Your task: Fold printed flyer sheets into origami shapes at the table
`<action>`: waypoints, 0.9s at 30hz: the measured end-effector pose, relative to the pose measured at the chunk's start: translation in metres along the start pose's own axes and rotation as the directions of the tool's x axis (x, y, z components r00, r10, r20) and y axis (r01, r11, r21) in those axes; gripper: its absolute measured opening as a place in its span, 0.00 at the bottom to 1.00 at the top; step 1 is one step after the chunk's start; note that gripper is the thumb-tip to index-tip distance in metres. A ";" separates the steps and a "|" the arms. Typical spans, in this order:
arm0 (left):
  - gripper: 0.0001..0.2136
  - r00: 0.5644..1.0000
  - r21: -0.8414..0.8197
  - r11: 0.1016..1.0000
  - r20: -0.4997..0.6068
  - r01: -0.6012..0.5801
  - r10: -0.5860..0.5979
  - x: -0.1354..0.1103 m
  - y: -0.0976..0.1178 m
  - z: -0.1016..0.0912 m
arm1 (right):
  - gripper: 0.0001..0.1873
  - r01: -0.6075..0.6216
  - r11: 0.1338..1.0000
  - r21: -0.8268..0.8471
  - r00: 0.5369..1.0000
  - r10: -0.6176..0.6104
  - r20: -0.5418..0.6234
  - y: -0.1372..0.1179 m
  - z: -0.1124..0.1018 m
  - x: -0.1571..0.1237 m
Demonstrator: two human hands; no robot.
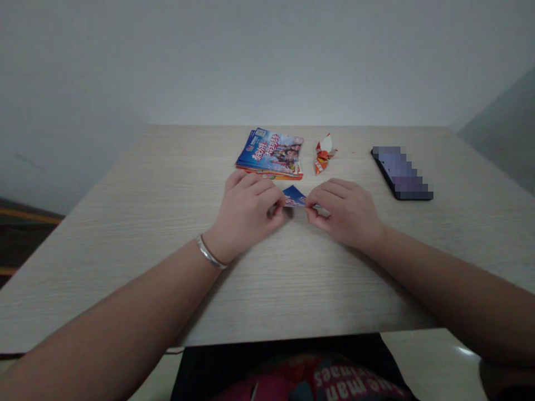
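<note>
A small folded piece of blue printed paper [295, 196] is held between my two hands, its pointed corner facing away from me. My left hand [253, 209] pinches its left side, with a silver bangle [209, 253] on that wrist. The right side is pinched between the thumb and fingers of my right hand [345, 210]. Parts of the paper are hidden behind my fingers. Just beyond my left hand lies a stack of colourful printed leaflets [267, 153]. A folded orange and white paper figure [323, 156] rests beyond my right hand.
A dark phone [403, 174], its screen blurred out, lies on the right of the pale wood-grain table [146, 223]. A grey wall [292, 61] stands along the table's far edge. The near edge runs close to my lap.
</note>
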State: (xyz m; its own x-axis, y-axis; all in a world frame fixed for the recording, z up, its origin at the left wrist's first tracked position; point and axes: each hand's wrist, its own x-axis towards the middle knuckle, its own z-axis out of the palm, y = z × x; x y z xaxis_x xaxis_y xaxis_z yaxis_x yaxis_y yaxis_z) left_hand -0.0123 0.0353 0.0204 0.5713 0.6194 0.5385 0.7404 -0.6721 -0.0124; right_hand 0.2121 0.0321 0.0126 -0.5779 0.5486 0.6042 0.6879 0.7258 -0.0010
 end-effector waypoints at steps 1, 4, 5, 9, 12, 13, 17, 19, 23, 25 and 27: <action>0.06 1.000 -0.002 1.000 0.000 0.003 -0.003 0.000 -0.001 -0.001 | 0.05 0.008 1.000 0.004 1.000 -0.008 -0.019 0.001 0.000 -0.001; 0.05 1.000 -0.013 1.000 0.004 0.011 -0.011 -0.002 -0.006 -0.002 | 0.05 0.001 1.000 0.012 0.999 0.000 -0.042 0.008 -0.002 -0.005; 0.05 1.000 -0.016 1.000 0.012 0.015 -0.015 -0.003 -0.009 -0.002 | 0.05 -0.006 1.000 0.015 0.999 0.007 -0.046 0.011 -0.003 -0.007; 0.04 0.995 0.009 0.997 0.065 0.072 -0.072 -0.006 -0.020 -0.004 | 0.04 -0.028 0.999 0.029 0.998 0.030 -0.060 0.023 -0.006 -0.013; 0.05 0.985 0.043 0.993 0.130 0.109 -0.114 -0.006 -0.027 -0.005 | 0.05 -0.041 0.998 0.039 0.998 0.043 -0.050 0.030 -0.007 -0.017; 0.05 0.980 0.056 0.991 0.150 0.123 -0.130 -0.006 -0.028 -0.005 | 0.05 -0.046 0.998 0.043 0.998 0.048 -0.043 0.032 -0.007 -0.017; 0.05 0.962 0.086 0.985 0.213 0.153 -0.168 -0.004 -0.031 -0.006 | 0.04 -0.046 0.994 0.097 0.999 0.046 0.005 0.034 -0.004 -0.020; 0.05 0.956 0.095 0.983 0.233 0.158 -0.176 -0.003 -0.031 -0.007 | 0.04 -0.047 0.991 0.125 0.999 0.044 0.024 0.034 -0.003 -0.021; 0.04 0.944 0.136 0.974 0.256 0.179 -0.209 -0.004 -0.034 -0.009 | 0.04 -0.086 0.987 0.135 0.995 0.078 0.063 0.034 -0.003 -0.022; 0.04 0.933 0.176 0.964 0.269 0.198 -0.240 -0.005 -0.039 -0.009 | 0.04 -0.116 0.983 0.145 0.992 0.106 0.071 0.034 -0.003 -0.022; 0.05 0.917 0.187 0.954 0.281 0.236 -0.282 -0.007 -0.044 -0.008 | 0.04 -0.133 0.977 0.168 0.990 0.123 0.066 0.036 -0.003 -0.022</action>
State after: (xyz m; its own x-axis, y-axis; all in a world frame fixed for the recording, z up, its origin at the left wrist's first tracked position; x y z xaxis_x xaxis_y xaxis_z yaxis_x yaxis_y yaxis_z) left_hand -0.0514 0.0576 0.0237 0.4146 0.8719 0.2605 0.9071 -0.4188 -0.0420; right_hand 0.2511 0.0450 0.0010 -0.5163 0.6602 0.5455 0.6751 0.7057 -0.2150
